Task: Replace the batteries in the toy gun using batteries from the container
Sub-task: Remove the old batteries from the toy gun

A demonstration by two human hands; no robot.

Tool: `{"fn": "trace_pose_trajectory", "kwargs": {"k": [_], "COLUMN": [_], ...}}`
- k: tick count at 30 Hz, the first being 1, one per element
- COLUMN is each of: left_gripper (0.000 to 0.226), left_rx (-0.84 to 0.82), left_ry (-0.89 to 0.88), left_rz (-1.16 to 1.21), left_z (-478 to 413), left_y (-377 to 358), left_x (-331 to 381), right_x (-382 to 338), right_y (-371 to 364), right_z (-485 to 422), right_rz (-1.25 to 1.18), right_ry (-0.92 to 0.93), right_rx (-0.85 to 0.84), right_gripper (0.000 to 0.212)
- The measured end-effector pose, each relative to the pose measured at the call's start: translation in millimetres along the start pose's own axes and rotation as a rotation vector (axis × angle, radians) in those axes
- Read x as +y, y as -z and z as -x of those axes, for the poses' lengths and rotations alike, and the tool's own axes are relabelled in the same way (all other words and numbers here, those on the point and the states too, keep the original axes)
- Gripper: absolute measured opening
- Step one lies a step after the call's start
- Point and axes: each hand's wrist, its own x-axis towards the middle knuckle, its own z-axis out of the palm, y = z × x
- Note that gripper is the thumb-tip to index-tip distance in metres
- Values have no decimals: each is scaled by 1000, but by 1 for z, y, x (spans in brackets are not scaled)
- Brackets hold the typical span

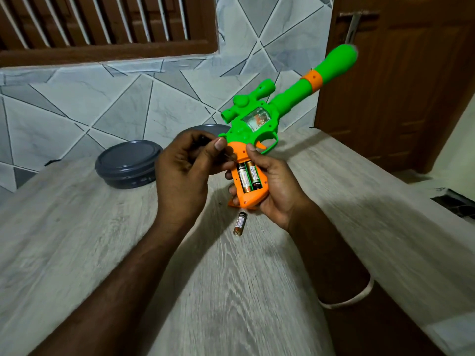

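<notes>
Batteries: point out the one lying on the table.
The lone battery lying on the table below the toy gun; the other two sit inside its open grip compartment.

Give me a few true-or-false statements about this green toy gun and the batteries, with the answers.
1. The toy gun has its battery compartment open, with two batteries showing inside. True.
2. The gun lies untouched on the table. False: the right hand grips its orange handle and holds it up.
3. One loose battery lies on the table below the handle. True.
4. The grey round container sits to the right of the gun. False: it is on the left, beyond the left hand.
5. The left hand holds a small dark object. True, though what it is cannot be told.
</notes>
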Motion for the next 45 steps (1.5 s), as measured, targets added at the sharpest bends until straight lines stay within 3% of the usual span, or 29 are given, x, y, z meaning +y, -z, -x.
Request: {"fn": "trace_pose_trajectory", "kwargs": {"k": [6, 13, 19, 32, 45], "left_gripper": [16, 12, 12, 13, 11], "left_rx": [37, 27, 56, -161, -36], "left_ry": [121, 234, 88, -140, -20], "left_rz": [96, 148, 114, -192, -61], "left_z": [-5, -2, 0, 6, 0], "left_y": [5, 1, -1, -4, -3], "left_x": [1, -4, -1, -8, -5], "right_x": [3, 2, 3, 0, 0], "right_y": [-1, 0, 2, 1, -2], "right_z": [-2, 0, -2, -2, 0], "right_rz": [51, 42, 23, -99, -73], "right_ry": [9, 4, 18, 33, 5], "right_rx": [4, 60, 35, 27, 33], "right_gripper": [39, 18, 20, 22, 31]}}
